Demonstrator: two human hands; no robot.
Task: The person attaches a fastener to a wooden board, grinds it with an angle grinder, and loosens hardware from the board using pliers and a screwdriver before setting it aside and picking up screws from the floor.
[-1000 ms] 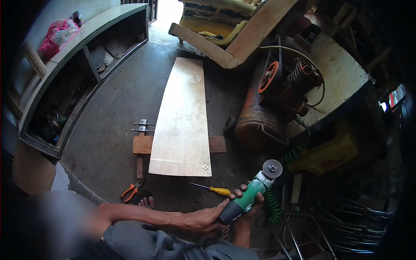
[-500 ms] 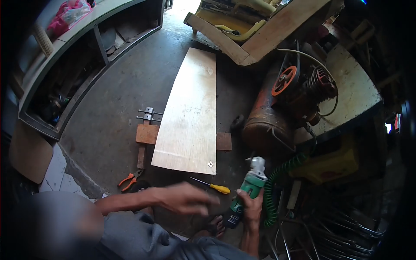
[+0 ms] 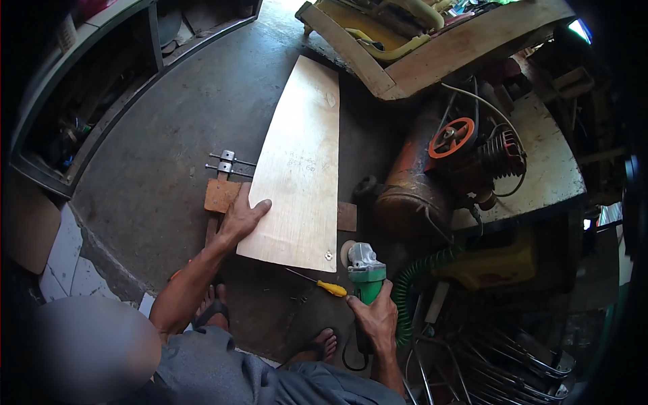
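Observation:
A pale wooden board (image 3: 300, 155), wider at the near end, lies over a brown wooden block (image 3: 223, 196). My left hand (image 3: 241, 217) grips its left edge, thumb on the top face and the other fingers partly hidden. My right hand (image 3: 376, 317) is closed around a green angle grinder (image 3: 368, 275). The grinder's disc (image 3: 347, 254) is just right of the board's near right corner; whether they touch I cannot tell. A yellow-handled screwdriver (image 3: 331, 289) lies on the floor between the board and my right hand.
A rusty air compressor (image 3: 412, 196) with an orange wheel stands to the right. Near it runs a coiled green hose (image 3: 407, 290). Metal clamp hardware (image 3: 227, 162) sits left of the board. Shelving (image 3: 118, 101) lines the left, and a wooden-framed piece (image 3: 466, 50) stands at the back.
My left hand has moved forward and left from above the floor onto the board's left edge. The grinder has swung left, closer to the board's near right corner.

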